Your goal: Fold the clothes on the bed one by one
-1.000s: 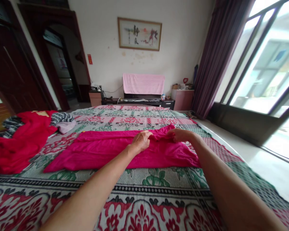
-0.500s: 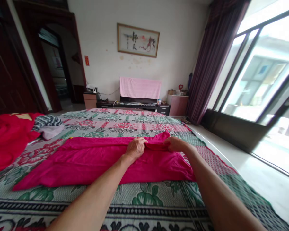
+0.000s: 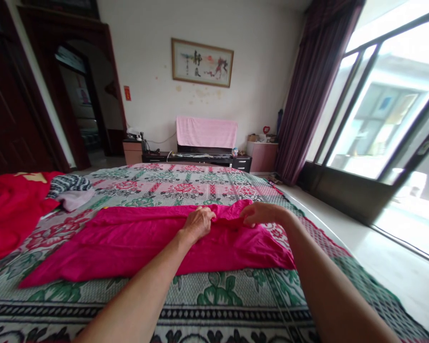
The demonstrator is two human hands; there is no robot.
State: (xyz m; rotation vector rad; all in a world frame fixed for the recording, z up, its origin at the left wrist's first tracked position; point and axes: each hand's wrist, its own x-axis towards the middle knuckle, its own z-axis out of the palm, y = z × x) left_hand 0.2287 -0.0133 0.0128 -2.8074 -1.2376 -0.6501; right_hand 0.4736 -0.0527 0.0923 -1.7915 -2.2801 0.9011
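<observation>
A magenta garment (image 3: 128, 245) lies stretched sideways across the patterned bedspread (image 3: 219, 288), with creases along its length and a pointed end at the left. My left hand (image 3: 199, 223) is closed on the garment's far edge, near the middle. To the right of it, my right hand (image 3: 259, 214) bends down with thumb and fingers pinching the same far edge. The cloth between both hands is bunched up a little. At the right end the garment narrows, and a piece of bedspread shows beside my right wrist.
A red garment (image 3: 14, 214) and a striped black-and-white cloth (image 3: 69, 185) are heaped on the bed's left side. Beyond the bed stands a low cabinet (image 3: 241, 163) with a pink towel (image 3: 206, 132) above it. Glass doors (image 3: 375, 119) are on the right.
My right hand has shifted slightly left, drawing the cloth between the hands more bunched. The left hand keeps its hold on the far edge. The view has moved slightly.
</observation>
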